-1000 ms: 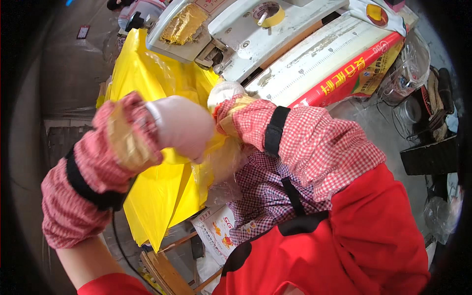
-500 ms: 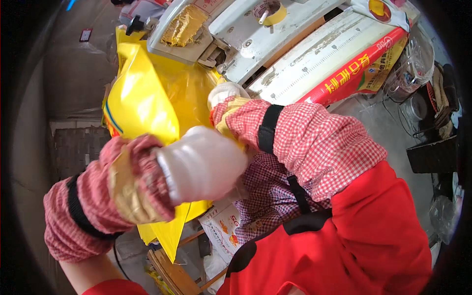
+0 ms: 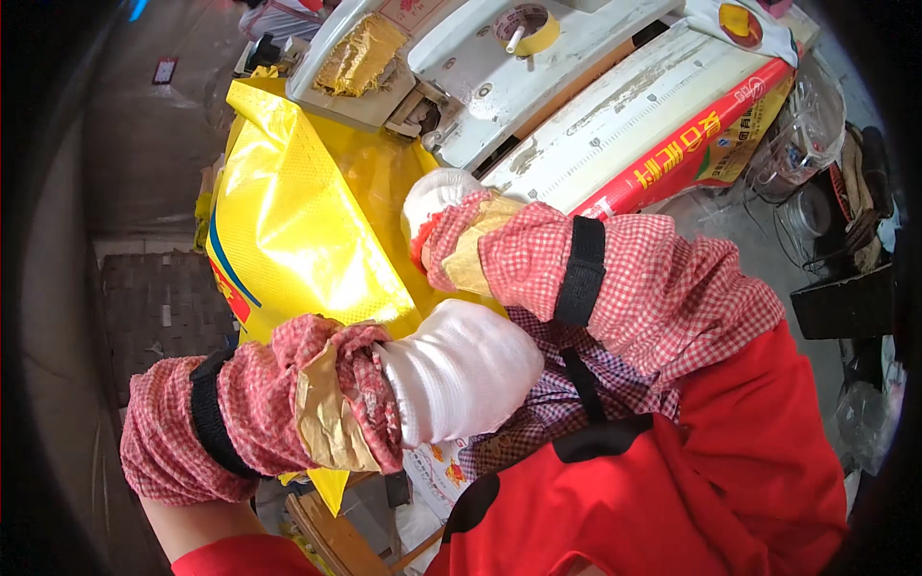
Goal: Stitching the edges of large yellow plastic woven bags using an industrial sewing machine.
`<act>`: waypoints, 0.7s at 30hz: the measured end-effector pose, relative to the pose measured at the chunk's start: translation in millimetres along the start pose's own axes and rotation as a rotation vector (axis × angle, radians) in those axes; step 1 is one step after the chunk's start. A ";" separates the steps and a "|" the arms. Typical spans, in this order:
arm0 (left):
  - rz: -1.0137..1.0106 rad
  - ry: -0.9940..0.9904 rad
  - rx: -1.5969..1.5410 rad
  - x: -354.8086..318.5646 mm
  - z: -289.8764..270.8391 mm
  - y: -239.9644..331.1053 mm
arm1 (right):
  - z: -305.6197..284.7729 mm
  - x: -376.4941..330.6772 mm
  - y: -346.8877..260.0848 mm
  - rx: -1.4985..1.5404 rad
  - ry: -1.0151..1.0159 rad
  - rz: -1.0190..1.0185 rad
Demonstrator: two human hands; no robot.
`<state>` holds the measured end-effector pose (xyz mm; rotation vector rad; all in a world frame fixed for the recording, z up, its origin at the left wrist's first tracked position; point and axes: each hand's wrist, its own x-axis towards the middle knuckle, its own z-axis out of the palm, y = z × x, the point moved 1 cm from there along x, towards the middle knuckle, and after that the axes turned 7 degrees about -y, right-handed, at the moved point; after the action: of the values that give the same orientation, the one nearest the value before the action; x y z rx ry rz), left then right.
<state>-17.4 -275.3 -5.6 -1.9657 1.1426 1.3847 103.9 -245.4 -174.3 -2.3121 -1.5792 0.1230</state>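
Note:
A large glossy yellow plastic sack with a blue and red printed edge hangs in front of me on the left, its surface creased. My left hand, in a white knit glove, is bent over at the sack's lower right side, close to my lap. The back of the glove hides its fingers. Farther off, my right hand, also white-gloved, rests against the sack's right part beside the machine's edge. Its fingers are out of sight too, so what either hand grips does not show. Red checked sleeve covers with black straps wrap both forearms.
A white machine resembling a sewing machine stands ahead, with a yellow tape roll on top. Its worn white table has a red printed sack along the near edge. A wooden frame is below left. Clutter lines the right.
My left hand has moved right and toward my body. The sack's upper part has spread and straightened, its near side shifting down. My right forearm has shifted slightly right, the hand staying nearly in place.

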 end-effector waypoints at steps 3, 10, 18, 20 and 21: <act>-0.009 -0.042 -0.042 -4.5 1.1 1.9 | -11.4 -24.2 -15.0 0.003 -0.099 0.088; 0.021 0.216 0.035 -4.1 -3.7 11.5 | -27.0 -31.2 -8.5 0.073 -0.033 0.136; -0.067 0.310 0.084 -44.9 -45.8 -72.5 | -28.0 -22.8 -6.0 0.139 0.031 0.138; -0.431 0.355 0.263 -77.0 -64.7 -83.5 | -28.3 -24.0 -9.0 0.089 0.011 0.142; -0.542 0.268 0.195 -93.3 -73.5 -85.5 | -28.4 -25.3 -10.9 0.072 -0.003 0.154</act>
<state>79.7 -251.7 101.3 -2.1416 0.7291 0.7231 92.0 -271.5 -147.1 -2.3757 -1.3743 0.2170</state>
